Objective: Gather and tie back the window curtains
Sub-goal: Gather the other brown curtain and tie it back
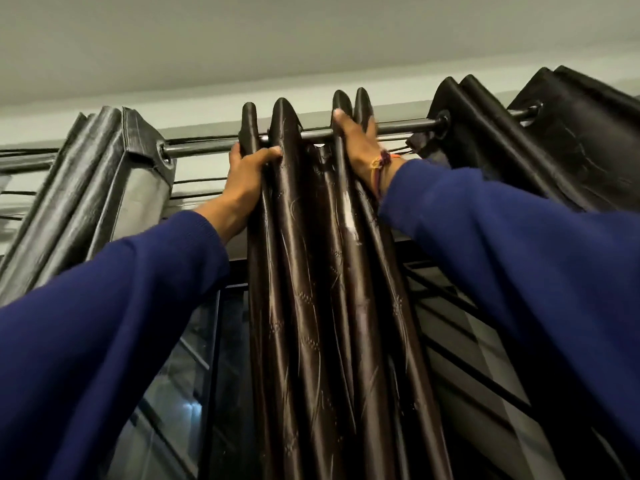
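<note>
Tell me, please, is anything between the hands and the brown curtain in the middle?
No, nothing visible. The left hand grips the left folds of the brown curtain just under the rod, and the right hand rests directly on its right folds. The other curtains hang apart at each side.

A: State the middle curtain (311, 271) finish.
B: Glossy dark brown, faint embroidered leaf pattern. Left curtain (86, 188): grey. Right curtain (554, 140): near black.
A: Other items?
B: Sleeves (114, 341): dark blue. Rod (398, 128): black. Ceiling (311, 39): off-white.
</note>
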